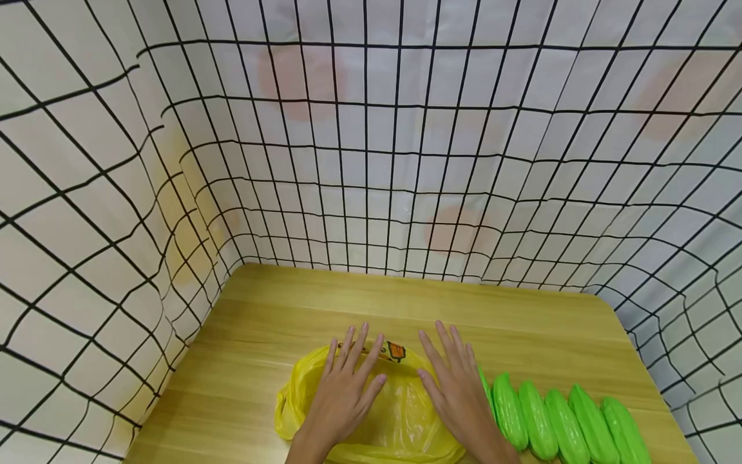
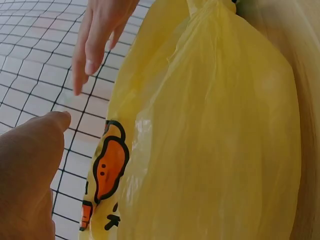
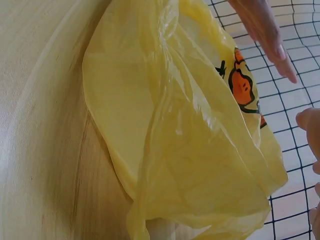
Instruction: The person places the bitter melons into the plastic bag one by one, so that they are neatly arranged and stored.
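A yellow plastic bag (image 1: 400,412) stands with its mouth spread wide on the wooden table, an orange cartoon print (image 2: 111,167) near its rim. Over the bag's left part my left hand (image 1: 348,393) is held palm down, fingers straight and spread. My right hand (image 1: 458,393) hovers likewise over the bag's right side, its fingers extended. Neither hand holds anything. To the right of the right hand lies a row of several glossy green, elongated pieces (image 1: 539,419) that look like toy vegetables; the leftmost is partly hidden by that hand.
Black wire grid panels (image 1: 382,154) backed with white sheeting rise behind the table and along both sides. The wood-grain tabletop (image 1: 232,380) extends left of the bag and behind it.
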The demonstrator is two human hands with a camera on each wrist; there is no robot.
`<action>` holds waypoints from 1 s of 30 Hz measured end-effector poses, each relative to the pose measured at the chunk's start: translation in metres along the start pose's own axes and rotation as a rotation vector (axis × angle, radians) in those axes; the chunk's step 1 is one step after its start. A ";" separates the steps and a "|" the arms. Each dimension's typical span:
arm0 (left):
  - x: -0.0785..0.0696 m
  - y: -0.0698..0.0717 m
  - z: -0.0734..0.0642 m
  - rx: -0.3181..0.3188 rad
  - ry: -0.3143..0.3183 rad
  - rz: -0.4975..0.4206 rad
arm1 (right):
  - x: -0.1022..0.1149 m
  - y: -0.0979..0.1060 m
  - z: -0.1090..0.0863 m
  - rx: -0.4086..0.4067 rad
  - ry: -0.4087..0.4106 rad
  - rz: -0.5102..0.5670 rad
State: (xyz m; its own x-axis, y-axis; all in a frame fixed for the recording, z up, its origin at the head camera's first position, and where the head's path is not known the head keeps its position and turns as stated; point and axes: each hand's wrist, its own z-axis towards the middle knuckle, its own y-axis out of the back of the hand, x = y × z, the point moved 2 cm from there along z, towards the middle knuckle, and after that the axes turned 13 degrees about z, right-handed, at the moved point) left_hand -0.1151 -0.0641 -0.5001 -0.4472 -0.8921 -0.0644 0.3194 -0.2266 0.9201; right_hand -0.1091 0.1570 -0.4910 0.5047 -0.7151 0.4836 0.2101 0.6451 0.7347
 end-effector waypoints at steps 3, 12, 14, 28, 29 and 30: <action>0.001 0.000 0.000 0.009 0.003 -0.004 | -0.002 0.003 0.000 0.008 -0.011 0.021; 0.010 0.002 -0.004 0.040 0.026 -0.043 | -0.018 0.014 -0.003 0.033 -0.111 0.106; 0.013 0.002 -0.005 0.031 0.033 -0.047 | -0.024 0.017 -0.005 0.037 -0.135 0.114; 0.055 0.006 -0.037 0.004 0.217 -0.021 | -0.069 0.036 -0.026 0.193 -0.394 0.189; 0.058 0.006 -0.039 0.008 0.241 -0.026 | -0.071 0.036 -0.027 0.205 -0.405 0.185; 0.061 0.007 -0.042 0.010 0.266 -0.037 | -0.074 0.036 -0.028 0.217 -0.426 0.186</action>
State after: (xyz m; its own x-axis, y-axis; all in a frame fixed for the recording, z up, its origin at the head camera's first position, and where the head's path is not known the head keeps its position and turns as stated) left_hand -0.1051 -0.1366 -0.5139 -0.2232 -0.9548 -0.1961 0.2982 -0.2584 0.9189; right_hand -0.1153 0.2408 -0.5131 0.1218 -0.6688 0.7334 -0.0521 0.7336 0.6776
